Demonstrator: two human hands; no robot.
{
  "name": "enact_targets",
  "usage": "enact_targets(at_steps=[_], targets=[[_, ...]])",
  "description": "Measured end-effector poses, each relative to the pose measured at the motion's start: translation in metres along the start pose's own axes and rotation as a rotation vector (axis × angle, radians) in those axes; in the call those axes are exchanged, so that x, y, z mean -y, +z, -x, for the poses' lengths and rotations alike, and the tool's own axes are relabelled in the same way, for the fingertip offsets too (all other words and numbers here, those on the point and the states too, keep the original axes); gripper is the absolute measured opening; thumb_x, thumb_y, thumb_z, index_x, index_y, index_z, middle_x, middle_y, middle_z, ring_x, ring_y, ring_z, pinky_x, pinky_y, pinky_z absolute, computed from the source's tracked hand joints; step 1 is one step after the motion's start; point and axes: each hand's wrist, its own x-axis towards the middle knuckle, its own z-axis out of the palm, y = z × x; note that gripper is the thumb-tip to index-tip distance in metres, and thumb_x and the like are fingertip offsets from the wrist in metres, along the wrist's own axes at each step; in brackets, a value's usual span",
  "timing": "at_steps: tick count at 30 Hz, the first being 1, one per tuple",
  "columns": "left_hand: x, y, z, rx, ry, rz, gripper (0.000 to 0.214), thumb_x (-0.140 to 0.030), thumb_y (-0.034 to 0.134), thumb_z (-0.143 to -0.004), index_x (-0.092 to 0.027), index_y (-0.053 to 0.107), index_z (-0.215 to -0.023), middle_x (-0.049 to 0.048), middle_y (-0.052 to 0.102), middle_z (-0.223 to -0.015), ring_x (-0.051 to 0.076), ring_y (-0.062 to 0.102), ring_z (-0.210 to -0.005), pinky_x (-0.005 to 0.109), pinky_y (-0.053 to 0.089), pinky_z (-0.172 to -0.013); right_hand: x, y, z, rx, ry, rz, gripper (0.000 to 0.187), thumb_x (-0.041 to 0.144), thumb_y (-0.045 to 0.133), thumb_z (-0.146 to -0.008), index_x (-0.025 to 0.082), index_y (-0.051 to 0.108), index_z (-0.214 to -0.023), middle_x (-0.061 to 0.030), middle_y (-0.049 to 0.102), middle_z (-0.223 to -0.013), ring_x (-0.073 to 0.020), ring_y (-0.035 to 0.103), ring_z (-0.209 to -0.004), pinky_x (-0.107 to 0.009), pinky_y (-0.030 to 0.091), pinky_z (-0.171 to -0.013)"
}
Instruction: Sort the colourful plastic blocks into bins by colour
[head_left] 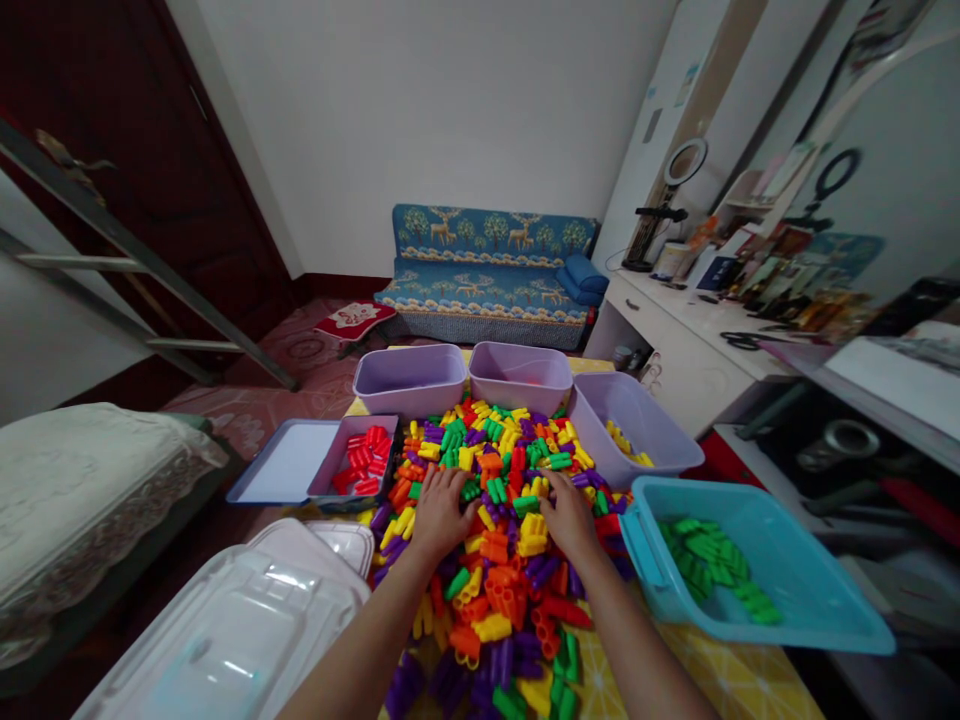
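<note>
A big mixed pile of plastic tube-shaped toy pieces (504,585) in red, orange, yellow, green and purple spreads over the table. My left hand (442,508) rests on the left of the pile, its fingers stretched forward over orange and green pieces. On the right side, my right hand (568,512) touches the pile near yellow and green pieces, thumb apart from the fingers. No piece is plainly gripped in either hand. A small lilac box (330,470) holding red pieces (364,460) stands left of the pile. Green pieces (712,560) lie in the blue bin (817,600) at right.
Behind the pile stand two lilac bins, one at left (409,385) and one in the middle (519,375). Another lilac bin (637,420) at back right contains yellow pieces (626,443). Clear lids (232,640) lie at front left. A blue sofa (480,285) stands beyond.
</note>
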Motion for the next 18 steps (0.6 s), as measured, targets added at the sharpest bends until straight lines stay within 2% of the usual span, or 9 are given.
enact_targets(at_steps=[3,7,13,16,18], targets=[[0.0,-0.001,0.0,-0.004,0.002,-0.001,0.031,-0.033,0.062,-0.081,-0.026,0.057,-0.111,0.0032,0.063,-0.113,0.024,0.055,-0.112,0.047,0.022,-0.117,0.007,-0.003,-0.002,0.035,0.001,0.047,0.051,0.006,0.05,-0.073,0.015,0.06,-0.123,-0.0116,0.06,-0.119,-0.0218,0.06,-0.107,-0.032,0.048,-0.092],[-0.001,-0.002,0.0,-0.007,-0.003,0.005,0.031,-0.032,0.063,-0.08,-0.027,0.058,-0.11,0.0031,0.063,-0.113,0.024,0.055,-0.111,0.047,0.024,-0.116,0.015,-0.011,0.0,0.004,-0.005,0.071,0.045,0.005,0.05,-0.074,0.018,0.065,-0.115,-0.0091,0.063,-0.109,-0.0211,0.06,-0.106,-0.032,0.046,-0.093],[-0.001,-0.001,0.0,0.0,0.006,0.0,0.031,-0.032,0.062,-0.08,-0.027,0.058,-0.11,0.0031,0.063,-0.112,0.024,0.055,-0.111,0.047,0.023,-0.116,0.041,-0.023,0.012,0.059,-0.122,0.198,0.028,0.02,0.065,-0.076,0.024,0.072,-0.103,-0.0071,0.065,-0.1,-0.0245,0.056,-0.101,-0.035,0.045,-0.091],[-0.001,-0.002,0.0,0.006,0.008,-0.001,0.031,-0.032,0.062,-0.08,-0.027,0.057,-0.111,0.0035,0.063,-0.112,0.025,0.055,-0.111,0.047,0.024,-0.116,0.049,-0.022,0.014,0.083,-0.144,0.261,0.025,0.017,0.071,-0.071,0.026,0.074,-0.094,-0.0075,0.066,-0.097,-0.0261,0.055,-0.1,-0.037,0.045,-0.089],[-0.001,-0.002,0.0,0.005,0.01,0.0,0.031,-0.032,0.062,-0.08,-0.027,0.057,-0.111,0.0035,0.063,-0.113,0.025,0.055,-0.111,0.047,0.023,-0.116,0.05,-0.021,0.012,0.053,-0.162,0.243,0.017,0.017,0.072,-0.07,0.026,0.075,-0.085,-0.0086,0.066,-0.101,-0.0271,0.055,-0.102,-0.039,0.045,-0.091]])
